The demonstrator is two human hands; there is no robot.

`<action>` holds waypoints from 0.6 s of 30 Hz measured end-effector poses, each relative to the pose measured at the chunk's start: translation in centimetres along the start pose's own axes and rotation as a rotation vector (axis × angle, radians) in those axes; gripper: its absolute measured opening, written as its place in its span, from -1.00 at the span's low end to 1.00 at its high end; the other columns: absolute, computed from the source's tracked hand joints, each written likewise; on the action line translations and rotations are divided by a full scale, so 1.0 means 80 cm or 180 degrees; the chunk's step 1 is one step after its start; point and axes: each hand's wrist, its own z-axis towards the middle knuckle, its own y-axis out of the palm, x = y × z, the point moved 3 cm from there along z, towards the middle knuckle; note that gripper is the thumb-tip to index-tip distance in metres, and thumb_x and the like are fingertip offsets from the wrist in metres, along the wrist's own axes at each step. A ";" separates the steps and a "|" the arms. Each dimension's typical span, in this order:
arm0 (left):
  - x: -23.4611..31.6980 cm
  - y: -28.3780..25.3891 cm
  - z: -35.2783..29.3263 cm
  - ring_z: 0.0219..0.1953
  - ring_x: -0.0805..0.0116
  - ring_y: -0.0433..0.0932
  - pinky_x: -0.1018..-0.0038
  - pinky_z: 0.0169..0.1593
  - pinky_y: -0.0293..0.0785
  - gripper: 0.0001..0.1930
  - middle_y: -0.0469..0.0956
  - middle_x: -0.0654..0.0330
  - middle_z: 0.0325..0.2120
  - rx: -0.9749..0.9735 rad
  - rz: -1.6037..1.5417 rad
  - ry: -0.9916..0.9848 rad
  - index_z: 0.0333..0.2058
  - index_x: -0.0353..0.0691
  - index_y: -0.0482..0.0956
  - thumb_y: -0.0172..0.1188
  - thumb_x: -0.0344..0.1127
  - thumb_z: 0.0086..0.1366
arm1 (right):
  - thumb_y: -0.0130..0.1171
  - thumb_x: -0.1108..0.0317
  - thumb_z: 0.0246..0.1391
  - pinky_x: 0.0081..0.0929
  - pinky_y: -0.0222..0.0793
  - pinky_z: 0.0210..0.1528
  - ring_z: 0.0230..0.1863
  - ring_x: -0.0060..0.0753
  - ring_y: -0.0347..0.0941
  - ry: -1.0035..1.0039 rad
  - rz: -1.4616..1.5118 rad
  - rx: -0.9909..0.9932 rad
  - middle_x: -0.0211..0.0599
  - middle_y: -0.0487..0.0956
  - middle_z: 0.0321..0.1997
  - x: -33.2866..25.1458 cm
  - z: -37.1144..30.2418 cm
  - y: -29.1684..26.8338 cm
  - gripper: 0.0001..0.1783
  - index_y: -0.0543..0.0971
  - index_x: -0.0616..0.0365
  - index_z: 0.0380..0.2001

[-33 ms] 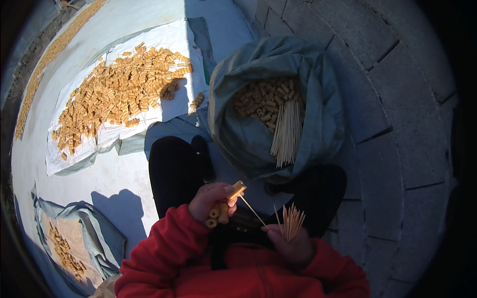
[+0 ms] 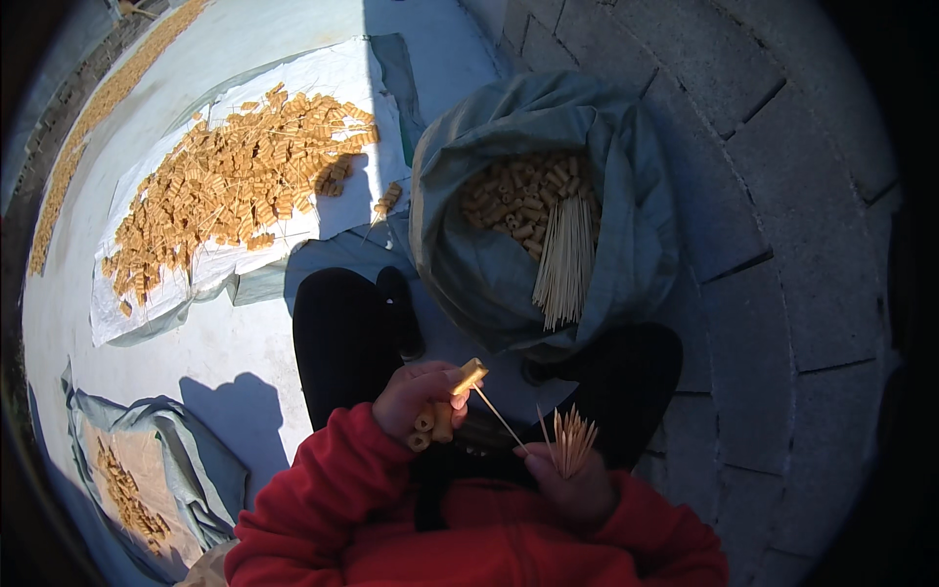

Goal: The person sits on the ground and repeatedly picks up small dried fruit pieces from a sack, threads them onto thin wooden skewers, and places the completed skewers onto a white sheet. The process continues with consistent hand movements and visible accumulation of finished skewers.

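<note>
Tubes (image 2: 443, 425), partly hidden, in left grip (image 2: 411, 396)

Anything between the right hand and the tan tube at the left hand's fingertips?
Nothing visible. One thin stick spans the gap from the right hand to the tan tube in the left hand. The bundled sticks fan up to the right of that line.
</note>
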 end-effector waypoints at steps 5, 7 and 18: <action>-0.009 0.008 -0.001 -0.75 0.51 0.33 0.62 -0.61 0.29 -0.71 0.45 0.22 -0.65 -0.0165 0.0607 -0.0202 -0.35 -0.33 0.52 0.04 -0.18 0.23 | 0.02 0.35 0.12 -0.67 0.24 -0.53 -0.58 -0.67 0.35 0.0051 -0.0086 0.0200 -0.46 0.47 -0.62 -0.002 -0.002 0.007 -0.75 0.56 0.27 -0.21; -0.013 0.027 -0.008 -0.72 0.54 0.33 0.64 -0.61 0.28 -0.69 0.44 0.24 -0.65 -0.0331 0.1198 -0.0241 -0.34 -0.31 0.52 0.05 -0.12 0.24 | 0.02 0.34 0.12 -0.68 0.21 -0.57 -0.61 -0.69 0.32 -0.0246 -0.0052 0.0374 -0.47 0.44 -0.65 -0.002 0.006 0.014 -0.75 0.56 0.27 -0.23; 0.009 -0.003 0.000 -0.65 0.41 0.42 0.61 -0.60 0.33 -0.69 0.44 0.14 -0.62 0.0235 0.0042 0.0233 -0.33 -0.30 0.48 -0.08 -0.14 0.31 | 0.08 0.41 0.09 -0.69 0.24 -0.49 -0.53 -0.72 0.33 0.0360 0.0278 -0.0627 -0.50 0.45 -0.57 -0.001 0.002 -0.013 -0.87 0.55 0.24 -0.35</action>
